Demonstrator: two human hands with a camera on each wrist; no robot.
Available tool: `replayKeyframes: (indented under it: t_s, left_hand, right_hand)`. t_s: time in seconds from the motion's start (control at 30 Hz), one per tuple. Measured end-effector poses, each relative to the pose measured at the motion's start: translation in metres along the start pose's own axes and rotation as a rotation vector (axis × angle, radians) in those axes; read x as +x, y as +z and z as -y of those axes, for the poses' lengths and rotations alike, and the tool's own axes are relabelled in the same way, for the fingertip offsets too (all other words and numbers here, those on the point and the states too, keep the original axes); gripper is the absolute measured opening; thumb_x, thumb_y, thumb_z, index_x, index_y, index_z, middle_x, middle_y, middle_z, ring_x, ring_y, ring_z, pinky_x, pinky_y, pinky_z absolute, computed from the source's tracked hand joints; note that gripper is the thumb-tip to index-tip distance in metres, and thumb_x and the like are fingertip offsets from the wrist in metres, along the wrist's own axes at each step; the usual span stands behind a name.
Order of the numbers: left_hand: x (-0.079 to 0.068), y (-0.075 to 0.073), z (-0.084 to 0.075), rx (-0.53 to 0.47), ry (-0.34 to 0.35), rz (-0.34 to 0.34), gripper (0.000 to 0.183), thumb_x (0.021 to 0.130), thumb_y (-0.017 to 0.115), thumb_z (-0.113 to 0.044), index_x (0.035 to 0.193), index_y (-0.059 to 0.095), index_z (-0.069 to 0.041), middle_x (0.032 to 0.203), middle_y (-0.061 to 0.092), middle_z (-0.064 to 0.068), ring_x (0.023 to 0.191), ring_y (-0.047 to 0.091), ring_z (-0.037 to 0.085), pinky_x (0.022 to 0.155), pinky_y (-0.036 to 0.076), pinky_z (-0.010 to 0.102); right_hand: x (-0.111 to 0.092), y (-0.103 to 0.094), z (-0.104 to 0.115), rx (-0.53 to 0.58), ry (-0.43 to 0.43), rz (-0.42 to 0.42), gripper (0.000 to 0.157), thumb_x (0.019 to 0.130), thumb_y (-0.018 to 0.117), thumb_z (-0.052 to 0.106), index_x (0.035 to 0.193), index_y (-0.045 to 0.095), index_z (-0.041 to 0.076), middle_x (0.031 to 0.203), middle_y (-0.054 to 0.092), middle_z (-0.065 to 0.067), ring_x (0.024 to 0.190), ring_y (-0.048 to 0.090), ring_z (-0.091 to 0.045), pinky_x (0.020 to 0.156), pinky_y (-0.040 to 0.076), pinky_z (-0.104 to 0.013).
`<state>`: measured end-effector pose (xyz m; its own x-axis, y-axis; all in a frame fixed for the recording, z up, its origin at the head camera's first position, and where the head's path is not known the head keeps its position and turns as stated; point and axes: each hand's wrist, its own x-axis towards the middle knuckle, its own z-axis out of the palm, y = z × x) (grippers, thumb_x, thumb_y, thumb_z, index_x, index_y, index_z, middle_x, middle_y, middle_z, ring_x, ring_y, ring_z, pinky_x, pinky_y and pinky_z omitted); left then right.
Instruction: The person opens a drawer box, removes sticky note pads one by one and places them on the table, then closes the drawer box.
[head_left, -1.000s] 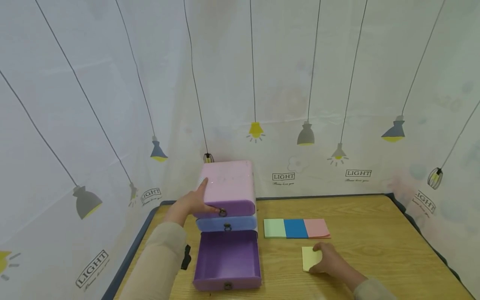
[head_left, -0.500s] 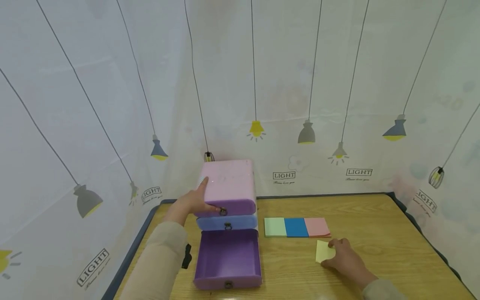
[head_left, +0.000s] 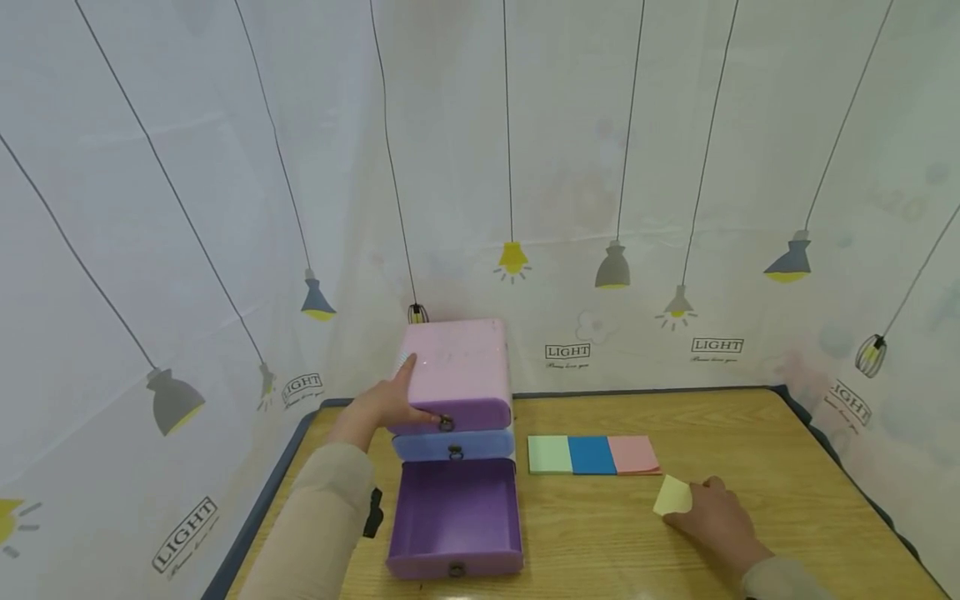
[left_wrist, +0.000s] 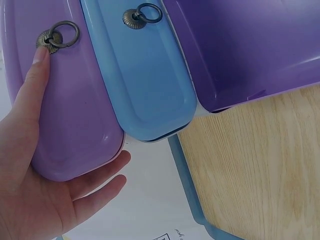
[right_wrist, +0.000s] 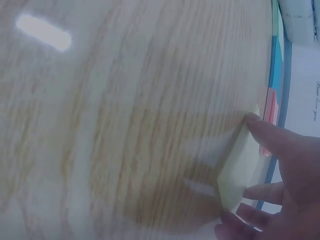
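My left hand (head_left: 384, 404) grips the front left corner of a small drawer cabinet (head_left: 457, 362). Its thumb lies on the purple top drawer front (left_wrist: 75, 115), beside the ring pull, in the left wrist view, with other fingers along the cabinet's side. Below, a blue drawer (head_left: 427, 447) is closed, while the purple bottom drawer (head_left: 465, 508) is pulled out with bare inside. Between thumb and fingertips, my right hand (head_left: 720, 521) pinches a pale yellow sticky note pad (head_left: 672, 495) by opposite edges. In the right wrist view that pad (right_wrist: 240, 165) is tilted close over the tabletop.
Green (head_left: 549, 456), blue (head_left: 592, 456) and pink (head_left: 633, 455) sticky note pads lie in a row right of the cabinet on the wooden table (head_left: 780, 467). A black object (head_left: 372, 513) shows beside the left sleeve. A lamp-print curtain (head_left: 675, 167) hangs behind.
My right hand has moved to the right with the yellow sticky note pad, which has turned and tilted in its fingers. The left hand and the cabinet stay where they were.
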<state>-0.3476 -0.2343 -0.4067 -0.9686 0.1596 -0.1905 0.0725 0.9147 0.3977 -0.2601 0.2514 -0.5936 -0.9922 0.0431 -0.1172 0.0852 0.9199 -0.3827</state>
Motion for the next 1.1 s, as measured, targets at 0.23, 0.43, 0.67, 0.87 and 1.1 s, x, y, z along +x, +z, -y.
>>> replayKeyframes:
  t_s: [0.23,0.43,0.67,0.87,1.1]
  left_hand:
    - [-0.002,-0.001,0.0,-0.001,0.001,-0.001,0.124,0.059,0.075,-0.056,0.145,-0.007,-0.022,0.135,0.035,0.023,0.115,0.042,0.036,0.091,0.034,0.052]
    - [-0.002,-0.001,0.0,-0.001,-0.003,-0.002,0.124,0.059,0.075,-0.056,0.144,-0.008,-0.022,0.136,0.035,0.023,0.116,0.041,0.037,0.092,0.033,0.052]
    - [-0.001,-0.001,0.001,0.013,-0.006,0.001,0.124,0.059,0.074,-0.058,0.144,-0.008,-0.022,0.135,0.036,0.023,0.114,0.043,0.036,0.09,0.035,0.05]
    - [0.003,0.001,0.003,0.013,-0.011,0.003,0.126,0.056,0.074,-0.061,0.144,-0.008,-0.023,0.134,0.037,0.023,0.112,0.045,0.036,0.088,0.037,0.05]
    - [0.007,0.003,0.005,0.026,-0.021,0.013,0.128,0.054,0.072,-0.066,0.143,-0.011,-0.026,0.135,0.036,0.022,0.112,0.045,0.036,0.088,0.037,0.05]
  right_hand:
    - [0.009,-0.004,-0.006,-0.031,-0.047,-0.017,0.079,0.066,0.071,0.053,0.112,0.055,-0.009,0.098,0.05,-0.024,0.084,0.049,-0.04,0.066,0.042,-0.053]
    - [0.022,-0.008,-0.011,-0.017,-0.056,-0.01,0.072,0.065,0.074,0.048,0.11,0.059,-0.006,0.104,0.054,-0.028,0.093,0.047,-0.048,0.074,0.039,-0.057]
    - [0.039,-0.01,-0.016,0.001,-0.126,0.013,0.068,0.062,0.079,0.04,0.106,0.061,-0.008,0.104,0.057,-0.027,0.096,0.05,-0.047,0.08,0.04,-0.054]
    - [0.046,-0.012,-0.018,0.038,-0.175,0.009,0.06,0.065,0.079,0.027,0.106,0.059,-0.011,0.108,0.052,-0.032,0.102,0.044,-0.049,0.086,0.035,-0.055]
    - [0.059,-0.011,-0.024,0.035,-0.177,0.031,0.056,0.067,0.077,0.022,0.107,0.058,-0.012,0.116,0.04,-0.04,0.107,0.037,-0.053,0.088,0.032,-0.058]
